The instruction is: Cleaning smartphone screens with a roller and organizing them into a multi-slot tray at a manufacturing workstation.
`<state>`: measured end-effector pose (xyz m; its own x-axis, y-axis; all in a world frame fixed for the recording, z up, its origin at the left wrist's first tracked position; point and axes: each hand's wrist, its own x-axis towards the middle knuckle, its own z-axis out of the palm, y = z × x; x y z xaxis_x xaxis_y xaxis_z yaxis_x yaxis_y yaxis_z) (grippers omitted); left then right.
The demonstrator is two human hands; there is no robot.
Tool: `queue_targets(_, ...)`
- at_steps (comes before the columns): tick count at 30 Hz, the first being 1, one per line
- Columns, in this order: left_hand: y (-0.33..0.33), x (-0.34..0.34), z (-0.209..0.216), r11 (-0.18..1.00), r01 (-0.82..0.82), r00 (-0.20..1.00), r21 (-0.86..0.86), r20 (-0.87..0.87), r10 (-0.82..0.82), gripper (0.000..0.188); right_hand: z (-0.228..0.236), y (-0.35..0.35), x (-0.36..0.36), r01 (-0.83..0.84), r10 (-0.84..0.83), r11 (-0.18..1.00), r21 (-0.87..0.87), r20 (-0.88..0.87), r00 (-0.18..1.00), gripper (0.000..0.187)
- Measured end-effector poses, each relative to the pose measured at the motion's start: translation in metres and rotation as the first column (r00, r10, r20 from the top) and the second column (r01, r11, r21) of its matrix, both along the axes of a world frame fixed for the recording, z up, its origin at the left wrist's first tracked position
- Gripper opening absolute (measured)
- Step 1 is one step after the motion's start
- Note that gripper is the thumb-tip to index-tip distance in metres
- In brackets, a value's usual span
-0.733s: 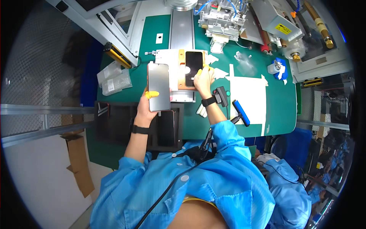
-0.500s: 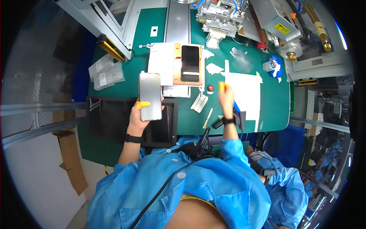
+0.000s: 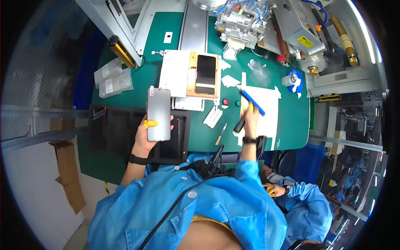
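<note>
My left hand (image 3: 144,137) is closed round the edges of a smartphone (image 3: 159,114) with a plain grey face and a small white tab at its top corner. A yellow finger cot covers the thumb lying across that face. My right hand (image 3: 250,121) grips a hand roller (image 3: 253,102) with a long blue head and a black handle, held over a white sheet (image 3: 266,104). Beyond the left hand, a dark phone (image 3: 206,73) lies in an orange-brown holder (image 3: 191,77) on a white platform (image 3: 174,71).
Below the left hand lies a black tray (image 3: 125,146) with phones in it. A thin-bladed tool (image 3: 221,134), white strips (image 3: 213,117) and a red button (image 3: 225,101) lie mid-table. Bubble-wrap bags (image 3: 114,83) are at left. A metal machine (image 3: 239,29) stands behind; a co-worker's sleeve (image 3: 308,204) is at lower right.
My right hand has taken hold of the roller, which lay by the wrist before, and lifted it over the white sheet. My left hand still holds the phone. The whole view has shifted slightly.
</note>
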<state>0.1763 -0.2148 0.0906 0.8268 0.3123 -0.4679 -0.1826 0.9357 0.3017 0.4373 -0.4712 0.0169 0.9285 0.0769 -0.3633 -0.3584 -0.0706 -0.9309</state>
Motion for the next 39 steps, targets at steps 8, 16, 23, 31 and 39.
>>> queue_targets(8,-0.004,-0.016,0.001,0.999,-0.043,0.999,-0.001,0.03,0.043,0.044,0.058,0.181,0.079,-0.5,0.507,0.854,-0.141,0.013,0.862,0.03)
queue_targets(16,-0.002,-0.028,-0.013,0.997,-0.066,0.998,-0.028,0.009,0.066,0.042,0.069,0.098,-0.055,-0.507,0.622,0.657,-0.559,0.022,0.782,0.033)
queue_targets(23,0.002,-0.015,-0.006,0.998,-0.019,1.0,0.063,0.008,0.019,0.042,0.03,0.001,-0.013,-0.109,0.124,0.933,-0.344,0.022,0.992,0.023)
queue_targets(31,-0.013,-0.008,-0.002,1.0,-0.021,0.999,0.023,-0.047,0.022,0.043,0.081,0.112,0.023,-0.44,0.485,0.863,-0.249,0.163,0.859,0.03)
queue_targets(39,-0.012,-0.033,-0.002,0.988,-0.133,0.988,0.08,-0.072,0.139,0.041,0.073,0.179,0.05,-0.557,0.606,0.763,-0.327,0.064,0.793,0.035)
